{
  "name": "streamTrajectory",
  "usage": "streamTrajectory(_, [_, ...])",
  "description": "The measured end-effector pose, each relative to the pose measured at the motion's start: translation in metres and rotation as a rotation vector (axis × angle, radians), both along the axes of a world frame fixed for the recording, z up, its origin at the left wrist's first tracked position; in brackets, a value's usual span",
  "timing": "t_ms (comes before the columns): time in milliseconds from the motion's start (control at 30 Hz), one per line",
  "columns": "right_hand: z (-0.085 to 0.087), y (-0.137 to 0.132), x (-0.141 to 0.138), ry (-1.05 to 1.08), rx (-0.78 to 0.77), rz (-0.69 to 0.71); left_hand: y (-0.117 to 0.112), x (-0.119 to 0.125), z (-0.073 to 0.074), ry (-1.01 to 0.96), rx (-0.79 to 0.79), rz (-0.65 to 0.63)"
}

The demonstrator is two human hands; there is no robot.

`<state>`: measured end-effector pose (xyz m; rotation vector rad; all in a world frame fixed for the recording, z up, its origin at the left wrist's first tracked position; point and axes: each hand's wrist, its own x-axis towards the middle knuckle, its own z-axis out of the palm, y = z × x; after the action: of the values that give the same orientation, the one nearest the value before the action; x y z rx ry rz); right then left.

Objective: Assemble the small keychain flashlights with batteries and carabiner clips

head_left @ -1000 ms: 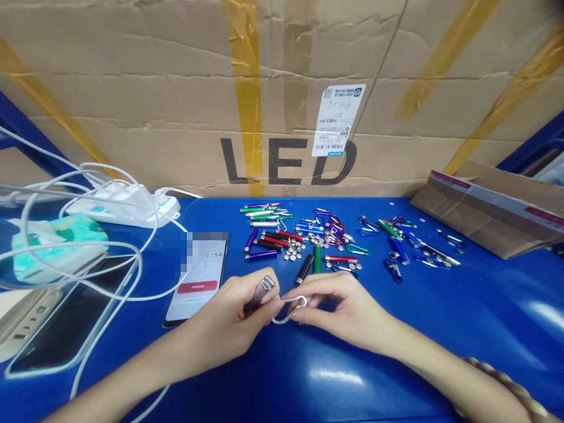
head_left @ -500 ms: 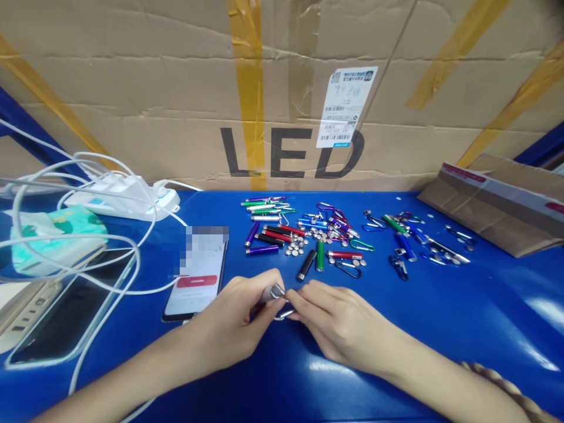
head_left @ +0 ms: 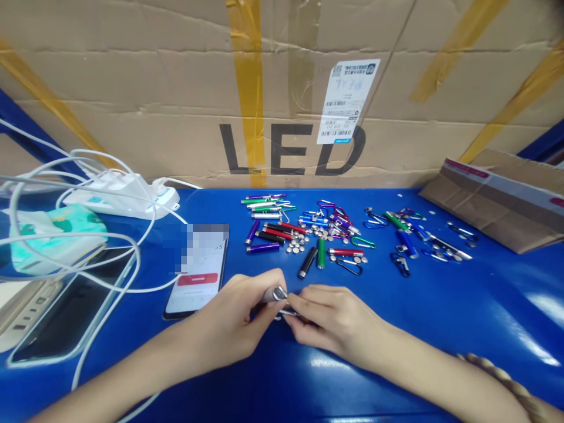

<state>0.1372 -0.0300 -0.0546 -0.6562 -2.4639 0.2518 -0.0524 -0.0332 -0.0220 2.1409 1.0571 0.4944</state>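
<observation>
My left hand [head_left: 244,317] is closed around a small silver keychain flashlight [head_left: 273,294], its shiny end pointing right. A silver carabiner [head_left: 288,313] sits just below that end, partly covered by fingers. My right hand [head_left: 339,317] pinches at the carabiner; its fingertips meet the left hand's, so the exact contact is hidden. Beyond the hands lie a black flashlight tube [head_left: 307,262], a green tube [head_left: 321,254] and a red tube [head_left: 346,252]. Several button cells [head_left: 295,244] are scattered beside them.
A lit phone [head_left: 198,282] lies left of my hands. Farther left are a second phone [head_left: 66,317], a tissue pack [head_left: 57,241], a power strip [head_left: 118,194] and looping white cables. More carabiners and tubes [head_left: 406,244] lie right, before an open carton [head_left: 497,200]. A large cardboard box [head_left: 176,106] stands behind.
My right fingers have shifted slightly, and the carabiner now shows less between the hands. The left hand keeps its hold on the silver flashlight.
</observation>
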Motion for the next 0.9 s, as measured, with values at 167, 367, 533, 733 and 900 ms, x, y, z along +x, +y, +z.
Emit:
streamTrajectory(167, [-0.003, 0.003, 0.000, 0.030, -0.195, 0.054, 0.001, 0.000, -0.002, -0.038, -0.028, -0.006])
streamTrajectory(367, [0.003, 0.014, 0.012, 0.199, -0.071, -0.044, 0.000, 0.001, 0.005, -0.174, -0.169, 0.084])
streamTrajectory(533, [0.010, 0.015, 0.019, 0.304, 0.080, -0.141, -0.006, 0.005, 0.003, -0.120, -0.426, 0.038])
streamTrajectory(733, [0.016, 0.002, 0.004, 0.356, 0.064, 0.039, -0.013, 0.007, 0.001, 0.022, -0.612, 0.001])
streamTrajectory(900, [0.012, 0.004, 0.003, 0.301, -0.044, 0.104, -0.009, 0.006, 0.000, 0.016, -0.577, 0.011])
